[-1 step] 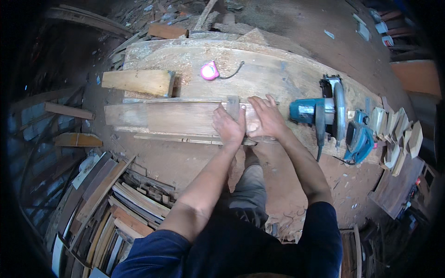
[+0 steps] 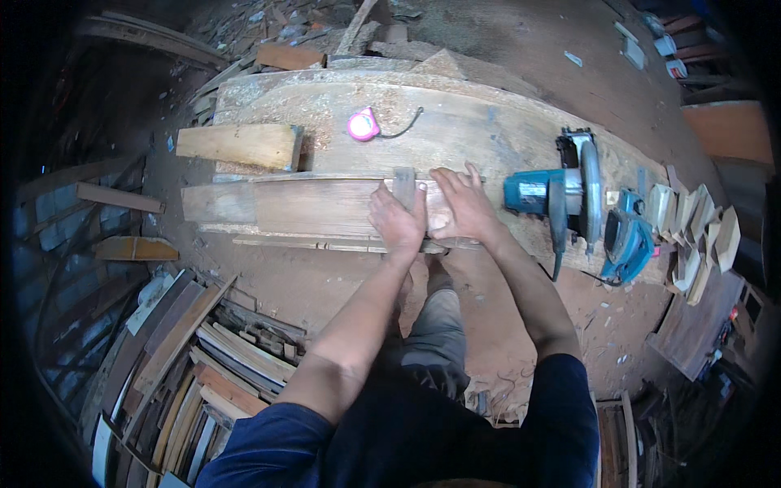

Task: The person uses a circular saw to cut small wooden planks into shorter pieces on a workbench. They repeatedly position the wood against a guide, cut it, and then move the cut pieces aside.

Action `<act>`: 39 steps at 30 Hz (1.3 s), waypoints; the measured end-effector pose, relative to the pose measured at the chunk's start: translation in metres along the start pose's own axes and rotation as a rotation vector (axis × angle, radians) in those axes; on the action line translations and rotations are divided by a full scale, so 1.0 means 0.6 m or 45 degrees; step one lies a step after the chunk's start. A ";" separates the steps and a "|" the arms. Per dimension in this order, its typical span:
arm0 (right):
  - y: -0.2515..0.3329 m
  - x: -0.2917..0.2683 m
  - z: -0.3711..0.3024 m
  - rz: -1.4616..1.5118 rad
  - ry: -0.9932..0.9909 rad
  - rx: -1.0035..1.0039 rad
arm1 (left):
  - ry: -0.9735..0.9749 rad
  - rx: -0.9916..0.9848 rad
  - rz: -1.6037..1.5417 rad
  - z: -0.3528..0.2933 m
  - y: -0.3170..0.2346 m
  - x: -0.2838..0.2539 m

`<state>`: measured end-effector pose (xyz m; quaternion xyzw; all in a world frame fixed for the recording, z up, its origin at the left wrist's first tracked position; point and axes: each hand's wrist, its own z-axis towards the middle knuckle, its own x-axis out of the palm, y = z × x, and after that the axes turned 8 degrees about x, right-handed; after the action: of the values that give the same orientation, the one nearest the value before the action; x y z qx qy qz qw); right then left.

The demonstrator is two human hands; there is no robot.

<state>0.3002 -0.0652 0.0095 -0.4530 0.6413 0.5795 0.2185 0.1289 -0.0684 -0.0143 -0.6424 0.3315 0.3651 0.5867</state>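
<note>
A long, planed wooden board (image 2: 317, 208) lies along the near side of the workbench. My left hand (image 2: 399, 221) presses on its right part, thumb and fingers on either side of a short greyish wooden strip (image 2: 404, 182) set across the board. Part of that strip is hidden under the hand. Close by on the right, my right hand (image 2: 465, 203) rests with fingers spread over the board's end, its thumb toward the near edge. Pale wood shows between the two hands.
Beyond the board are a pink tape measure (image 2: 363, 124) and a thick wooden block (image 2: 240, 146). To the right stand a teal circular saw (image 2: 537, 192) and a teal electric planer (image 2: 630, 244), beside cut wood pieces (image 2: 691, 224). Stacked planks (image 2: 232, 382) fill the lower left.
The whole view has shifted very slightly, so things sit a little further left. Both hands keep their places on the board.
</note>
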 end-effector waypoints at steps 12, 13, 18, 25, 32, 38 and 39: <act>-0.040 -0.072 -0.228 0.007 -1.055 0.650 | -0.038 0.104 -0.213 0.011 0.046 -0.020; -0.063 -0.073 -0.230 0.028 -1.048 0.701 | 0.000 0.113 -0.182 0.015 0.038 -0.028; -0.125 -0.082 -0.217 0.057 -0.974 0.779 | 0.021 0.104 -0.130 0.016 0.031 -0.028; -0.029 -0.141 -0.303 0.973 -1.030 1.026 | 0.032 0.067 -0.174 0.016 0.073 -0.013; 0.141 -0.057 -0.415 1.748 -1.040 0.870 | 0.136 0.101 -0.448 0.042 0.093 -0.051; 0.205 0.046 -0.441 2.151 -0.910 0.836 | 0.013 0.080 -0.344 0.032 0.100 -0.031; 0.211 0.052 -0.441 2.189 -0.890 0.847 | 0.007 0.068 -0.360 0.032 0.098 -0.030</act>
<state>0.2439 -0.3350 0.1151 0.4487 0.7820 0.4323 0.0163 0.0682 -0.0549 -0.0298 -0.6679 0.2489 0.2681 0.6481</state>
